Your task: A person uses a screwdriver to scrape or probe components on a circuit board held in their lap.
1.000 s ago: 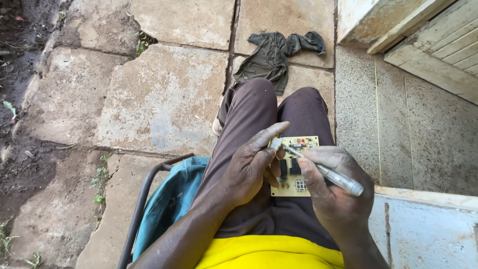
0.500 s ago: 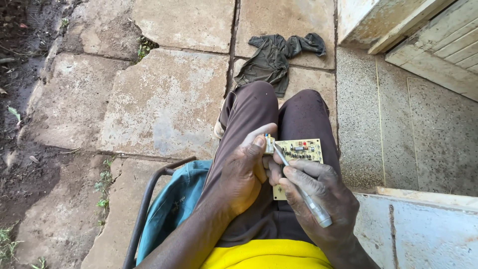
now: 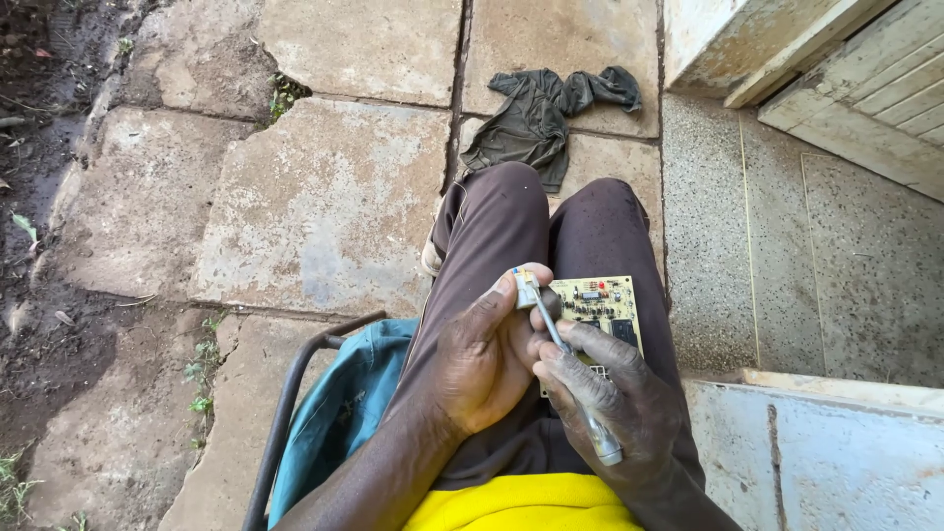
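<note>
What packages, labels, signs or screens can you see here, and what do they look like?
None: no package, sign or screen shows.
Nearest thing: a yellowish circuit board with dark parts, on the lap, partly behind both hands.
Left hand pinches a small pale piece; any marking is too small to tell.

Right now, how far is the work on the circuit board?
Done: nothing can be judged finished. In hand: the left hand pinches a small pale part; the right hand holds a slim tool to it. Left: the circuit board lies on the lap, untouched.
</note>
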